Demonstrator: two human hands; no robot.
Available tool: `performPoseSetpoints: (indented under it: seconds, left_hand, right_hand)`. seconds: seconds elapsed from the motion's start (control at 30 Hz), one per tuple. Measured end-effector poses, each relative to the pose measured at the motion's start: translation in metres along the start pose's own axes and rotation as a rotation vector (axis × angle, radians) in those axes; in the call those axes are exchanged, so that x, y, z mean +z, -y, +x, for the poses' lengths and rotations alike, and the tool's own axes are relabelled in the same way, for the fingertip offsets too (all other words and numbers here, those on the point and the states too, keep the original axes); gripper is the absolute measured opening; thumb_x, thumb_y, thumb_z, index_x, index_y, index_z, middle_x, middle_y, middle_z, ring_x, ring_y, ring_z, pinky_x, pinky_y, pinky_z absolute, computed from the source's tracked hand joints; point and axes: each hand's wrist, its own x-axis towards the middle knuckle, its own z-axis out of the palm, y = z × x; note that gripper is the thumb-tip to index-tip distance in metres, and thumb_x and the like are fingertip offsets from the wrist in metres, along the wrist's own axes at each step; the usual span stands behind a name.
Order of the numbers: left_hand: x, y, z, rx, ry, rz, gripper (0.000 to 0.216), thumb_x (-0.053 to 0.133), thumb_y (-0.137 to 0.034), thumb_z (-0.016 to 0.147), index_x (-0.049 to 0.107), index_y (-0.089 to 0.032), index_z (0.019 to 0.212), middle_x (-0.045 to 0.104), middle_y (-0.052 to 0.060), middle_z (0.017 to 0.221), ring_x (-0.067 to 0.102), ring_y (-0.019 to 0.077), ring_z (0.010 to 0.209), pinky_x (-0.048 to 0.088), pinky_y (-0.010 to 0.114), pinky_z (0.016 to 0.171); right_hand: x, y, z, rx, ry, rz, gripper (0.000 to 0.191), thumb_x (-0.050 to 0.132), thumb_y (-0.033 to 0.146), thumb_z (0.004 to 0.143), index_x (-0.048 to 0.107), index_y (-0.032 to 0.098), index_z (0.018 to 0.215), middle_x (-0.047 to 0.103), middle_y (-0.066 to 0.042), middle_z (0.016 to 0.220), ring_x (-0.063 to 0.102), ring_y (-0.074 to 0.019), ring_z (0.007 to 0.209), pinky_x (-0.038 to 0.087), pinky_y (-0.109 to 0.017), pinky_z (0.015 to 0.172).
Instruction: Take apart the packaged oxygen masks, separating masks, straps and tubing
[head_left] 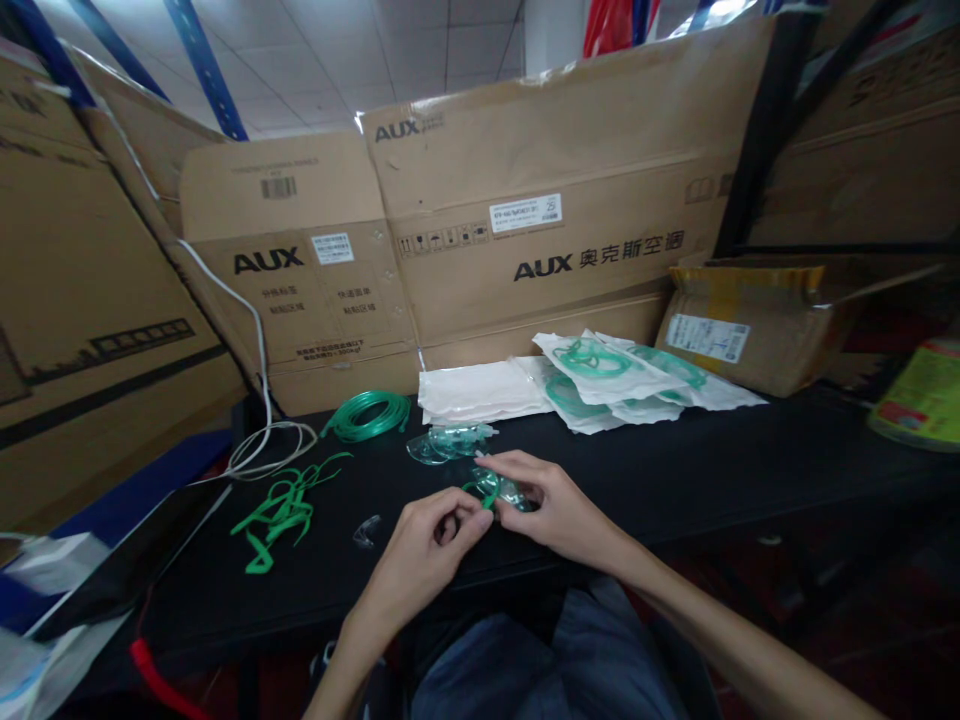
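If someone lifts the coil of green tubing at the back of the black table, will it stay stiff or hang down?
The coil of green tubing would probably sag and partly uncoil, since it lies in loose thin loops. It looks light for its size, being narrow and hollow-looking. It seems unlikely to roll, as it lies flat on the black table.

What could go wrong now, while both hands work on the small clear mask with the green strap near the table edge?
1. The clear mask is held between the left hand and right hand near the table's front edge; a slip might drop it onto the lap.
2. The loose green straps lie in a tangle, so picking one up may drag the others.
3. The small clear piece is hard to see on the dark table and could be swept off.
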Motion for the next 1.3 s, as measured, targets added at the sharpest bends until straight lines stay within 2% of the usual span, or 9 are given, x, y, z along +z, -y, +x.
performPoseSetpoints:
  seconds: [0.07, 0.23, 0.4, 0.5, 0.7, 0.83, 1.0, 1.13, 1.3]
  left_hand:
    - [0.001, -0.001, 0.000, 0.019, 0.005, 0.019, 0.026, 0.056, -0.041, 0.097, 0.070, -0.020, 0.090, 0.061, -0.001, 0.073, 0.050, 0.0144, 0.064, 0.036, 0.025, 0.060]
    - [0.001, -0.001, 0.000, 0.114, 0.035, 0.109, 0.032, 0.050, -0.037, 0.101, 0.064, -0.019, 0.078, 0.061, 0.000, 0.077, 0.052, 0.0147, 0.069, 0.037, 0.026, 0.065]
    - [0.000, -0.002, -0.004, 0.155, 0.065, 0.124, 0.034, 0.053, -0.027, 0.096, 0.052, -0.019, 0.063, 0.047, -0.004, 0.061, 0.043, 0.0117, 0.057, 0.030, 0.025, 0.057]
    - [-0.001, 0.000, -0.004, 0.106, 0.023, 0.056, 0.035, 0.054, -0.031, 0.096, 0.055, -0.019, 0.063, 0.047, -0.004, 0.058, 0.042, 0.0114, 0.055, 0.029, 0.024, 0.055]
    - [-0.002, 0.008, 0.003, -0.058, -0.192, 0.014, 0.029, 0.060, -0.047, 0.093, 0.068, -0.019, 0.090, 0.049, -0.006, 0.062, 0.043, 0.0115, 0.056, 0.032, 0.022, 0.055]
    - [-0.002, 0.010, 0.005, -0.085, -0.175, 0.079, 0.031, 0.062, -0.048, 0.092, 0.073, -0.023, 0.106, 0.063, -0.004, 0.070, 0.050, 0.0122, 0.059, 0.036, 0.022, 0.058]
    - [-0.001, 0.005, 0.004, 0.000, -0.046, 0.036, 0.030, 0.056, -0.041, 0.097, 0.075, -0.020, 0.086, 0.074, -0.001, 0.081, 0.059, 0.0142, 0.071, 0.040, 0.022, 0.068]
    - [-0.002, 0.003, 0.003, -0.006, -0.042, 0.037, 0.032, 0.053, -0.039, 0.098, 0.072, -0.019, 0.081, 0.069, -0.002, 0.074, 0.055, 0.0130, 0.066, 0.038, 0.022, 0.064]
    - [-0.003, 0.003, 0.002, -0.012, -0.041, 0.038, 0.030, 0.055, -0.035, 0.096, 0.069, -0.017, 0.076, 0.064, -0.003, 0.068, 0.051, 0.0121, 0.063, 0.036, 0.022, 0.062]
  right_hand:
    - [0.000, 0.003, -0.002, -0.029, 0.046, -0.033, 0.055, 0.066, 0.014, 0.082, 0.064, 0.024, 0.136, 0.065, -0.009, 0.129, 0.065, -0.0211, 0.113, 0.054, -0.030, 0.091]
    - [0.002, 0.000, -0.003, -0.021, 0.052, -0.035, 0.056, 0.068, 0.015, 0.081, 0.064, 0.024, 0.136, 0.065, -0.009, 0.129, 0.066, -0.0210, 0.112, 0.054, -0.028, 0.089]
    - [-0.001, -0.011, 0.004, 0.089, -0.146, -0.055, 0.053, 0.065, 0.013, 0.078, 0.068, 0.019, 0.131, 0.068, -0.010, 0.123, 0.066, -0.0219, 0.109, 0.053, -0.030, 0.089]
    - [-0.005, -0.015, 0.009, 0.142, -0.211, -0.049, 0.053, 0.064, 0.012, 0.078, 0.068, 0.020, 0.130, 0.068, -0.008, 0.120, 0.066, -0.0208, 0.105, 0.052, -0.031, 0.089]
    - [-0.002, -0.008, 0.007, 0.020, -0.062, 0.032, 0.053, 0.065, 0.009, 0.078, 0.066, 0.026, 0.127, 0.064, -0.005, 0.122, 0.063, -0.0201, 0.109, 0.051, -0.029, 0.092]
    - [0.000, -0.006, 0.004, 0.028, -0.006, 0.115, 0.048, 0.067, 0.013, 0.082, 0.061, 0.026, 0.128, 0.064, -0.005, 0.118, 0.065, -0.0192, 0.103, 0.053, -0.028, 0.088]
    - [-0.002, -0.004, 0.003, 0.007, 0.062, 0.147, 0.044, 0.063, 0.013, 0.087, 0.056, 0.026, 0.129, 0.063, -0.005, 0.120, 0.066, -0.0166, 0.095, 0.053, -0.029, 0.087]
    - [-0.002, -0.002, 0.003, -0.057, 0.052, 0.088, 0.043, 0.063, 0.010, 0.087, 0.057, 0.026, 0.127, 0.060, -0.005, 0.124, 0.061, -0.0194, 0.114, 0.049, -0.030, 0.097]
    - [-0.001, -0.001, 0.004, -0.142, 0.060, 0.016, 0.044, 0.062, 0.007, 0.087, 0.057, 0.026, 0.126, 0.060, -0.005, 0.124, 0.058, -0.0188, 0.118, 0.045, -0.031, 0.101]
